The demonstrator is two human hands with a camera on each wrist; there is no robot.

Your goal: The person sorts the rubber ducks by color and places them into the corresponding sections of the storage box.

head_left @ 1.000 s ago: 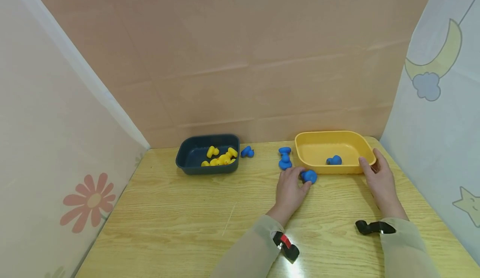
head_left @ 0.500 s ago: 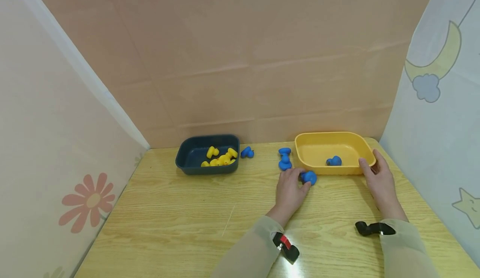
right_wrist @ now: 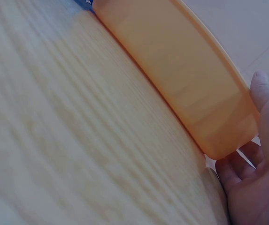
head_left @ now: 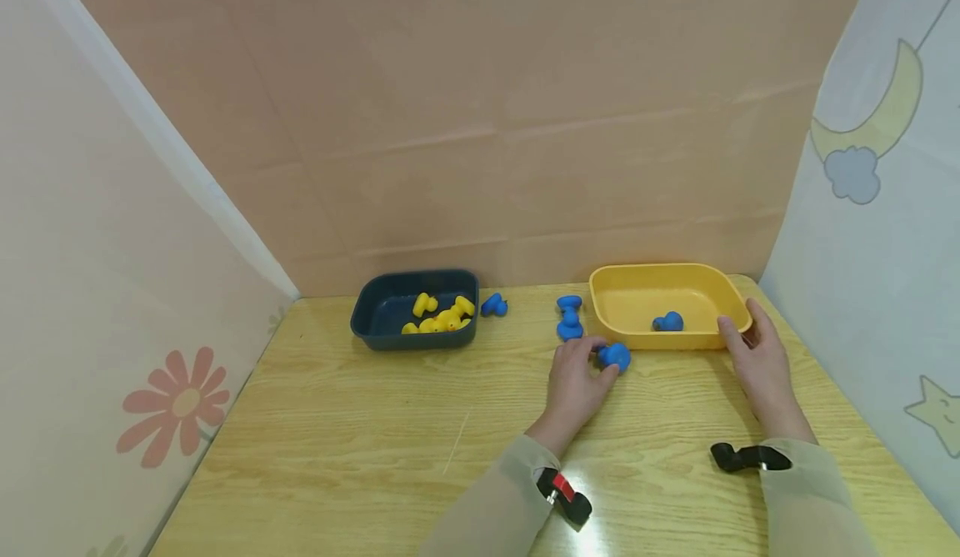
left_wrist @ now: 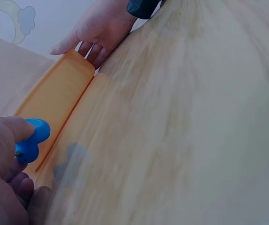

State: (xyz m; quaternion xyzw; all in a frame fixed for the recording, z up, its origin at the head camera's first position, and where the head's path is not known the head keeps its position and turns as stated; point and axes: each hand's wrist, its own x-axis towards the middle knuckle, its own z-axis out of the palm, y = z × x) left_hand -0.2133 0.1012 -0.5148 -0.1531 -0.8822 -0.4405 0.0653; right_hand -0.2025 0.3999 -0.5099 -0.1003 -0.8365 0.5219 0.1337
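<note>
In the head view my left hand [head_left: 576,382] pinches a small blue toy duck [head_left: 617,357] between thumb and fingers, just in front of the near wall of a yellow bin [head_left: 637,340]. The left wrist view shows the same blue duck [left_wrist: 36,136] at the thumb, partly covered by the hand. At the bin's near right corner, my right hand [head_left: 761,365] holds the bin, with the thumb on its near side and the fingers round its right end. One blue duck [head_left: 668,322] lies inside this bin. More blue ducks [head_left: 570,323] lie left of it.
On the left stands a dark blue bin [head_left: 360,315] with several yellow ducks [head_left: 447,320]. Beside its right end lies another blue duck [head_left: 494,305]. Everything rests on a wooden table [head_left: 360,432]. A brown sheet [head_left: 525,123] hangs behind, with printed sheets on both sides.
My left hand, with the blue duck, has shifted slightly left and toward me. The duck has turned a little. The right hand and both bins stay in place.
</note>
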